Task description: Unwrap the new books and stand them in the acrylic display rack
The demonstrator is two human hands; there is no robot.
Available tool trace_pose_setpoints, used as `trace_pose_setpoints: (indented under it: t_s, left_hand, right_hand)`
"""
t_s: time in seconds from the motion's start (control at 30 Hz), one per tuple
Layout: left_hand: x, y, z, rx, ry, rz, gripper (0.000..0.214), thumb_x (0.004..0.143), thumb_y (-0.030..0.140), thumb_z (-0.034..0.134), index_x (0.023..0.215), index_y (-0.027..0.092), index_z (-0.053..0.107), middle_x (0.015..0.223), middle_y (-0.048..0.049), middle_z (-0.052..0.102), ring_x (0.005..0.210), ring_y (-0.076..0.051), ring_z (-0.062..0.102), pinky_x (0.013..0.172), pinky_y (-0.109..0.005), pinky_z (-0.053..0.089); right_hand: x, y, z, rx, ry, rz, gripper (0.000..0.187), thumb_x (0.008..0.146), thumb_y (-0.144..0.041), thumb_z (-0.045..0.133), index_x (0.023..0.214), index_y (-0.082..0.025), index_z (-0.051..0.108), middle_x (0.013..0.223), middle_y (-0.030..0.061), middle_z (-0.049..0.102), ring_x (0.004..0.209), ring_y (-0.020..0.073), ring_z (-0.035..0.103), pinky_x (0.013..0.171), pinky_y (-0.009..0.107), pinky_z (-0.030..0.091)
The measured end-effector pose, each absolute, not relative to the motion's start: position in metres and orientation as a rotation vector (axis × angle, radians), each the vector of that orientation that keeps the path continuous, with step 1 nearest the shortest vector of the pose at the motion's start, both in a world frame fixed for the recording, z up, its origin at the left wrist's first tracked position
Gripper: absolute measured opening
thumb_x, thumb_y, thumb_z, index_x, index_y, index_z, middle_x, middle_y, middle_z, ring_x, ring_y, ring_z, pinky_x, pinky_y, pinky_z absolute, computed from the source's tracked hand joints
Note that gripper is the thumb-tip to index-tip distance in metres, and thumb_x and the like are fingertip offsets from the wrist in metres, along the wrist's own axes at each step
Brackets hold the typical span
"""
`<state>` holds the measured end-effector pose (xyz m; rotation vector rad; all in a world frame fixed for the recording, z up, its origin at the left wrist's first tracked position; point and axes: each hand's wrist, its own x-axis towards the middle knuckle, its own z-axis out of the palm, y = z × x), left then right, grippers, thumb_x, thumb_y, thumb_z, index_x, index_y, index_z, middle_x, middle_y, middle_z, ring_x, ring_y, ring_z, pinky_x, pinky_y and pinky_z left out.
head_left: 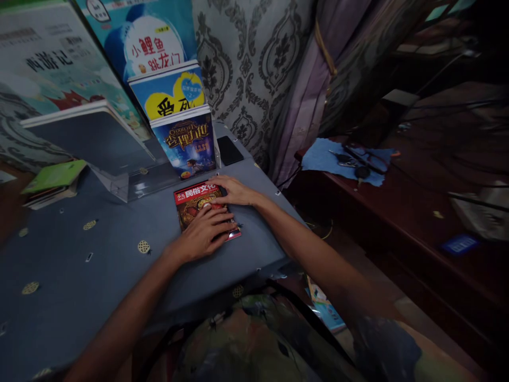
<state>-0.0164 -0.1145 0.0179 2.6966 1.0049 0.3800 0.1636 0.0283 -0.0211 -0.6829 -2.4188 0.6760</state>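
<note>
A small book (186, 208) with a red and gold cover lies flat on the grey-blue tablecloth (115, 265). Across its lower part rests my left hand (209, 229), palm down with the fingers stretched out. My right hand (234, 191) lies over the book's upper right side, its fingers reaching onto the cover. Neither hand is wrapped round the book. Just behind it, a clear stand (149, 185) bears a blue book (186, 143), with a yellow and blue book (167, 94) and a larger blue book (159, 32) stepped behind.
To the left stand a large pale book (47, 58) and a dark panel (87, 132), near a green-covered stack (55, 178). A dark flat object (229, 151) lies right of the stand. A separate reddish table (397, 212) on the right carries a blue cloth (322, 156) with tools.
</note>
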Motion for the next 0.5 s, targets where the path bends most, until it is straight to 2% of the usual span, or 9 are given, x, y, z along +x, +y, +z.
trace_pose_setpoints:
  t_s: [0.23, 0.37, 0.5]
  left_hand:
    - [-0.015, -0.123, 0.017, 2.773, 1.01, 0.322, 0.038, 0.099, 0.027, 0.048, 0.134, 0.032, 0.063, 0.145, -0.0063, 0.058, 0.139, -0.027, 0.046, 0.12, -0.06, 0.026]
    - [-0.015, -0.125, 0.016, 2.762, 1.015, 0.356, 0.038, 0.099, 0.027, 0.048, 0.133, 0.032, 0.063, 0.144, -0.0063, 0.059, 0.139, -0.025, 0.046, 0.121, -0.057, 0.026]
    - [-0.016, -0.127, 0.013, 2.718, 1.117, 0.452, 0.033, 0.101, 0.029, 0.047, 0.128, 0.028, 0.065, 0.139, -0.0067, 0.062, 0.134, -0.023, 0.052, 0.121, -0.053, 0.031]
  right_hand:
    - [0.162, 0.027, -0.025, -0.718, -2.451, 0.639, 0.058, 0.089, -0.041, 0.07, 0.141, -0.021, 0.055, 0.146, 0.0135, 0.057, 0.14, 0.0286, 0.047, 0.118, 0.05, 0.034]
    - [0.16, 0.021, -0.027, -0.741, -2.451, 0.606, 0.054, 0.091, -0.04, 0.067, 0.14, -0.021, 0.057, 0.149, 0.0132, 0.054, 0.143, 0.0283, 0.044, 0.119, 0.05, 0.034]
    - [0.158, 0.007, -0.028, -0.8, -2.463, 0.526, 0.047, 0.096, -0.041, 0.059, 0.138, -0.019, 0.058, 0.153, 0.0162, 0.049, 0.145, 0.0309, 0.04, 0.118, 0.055, 0.033]
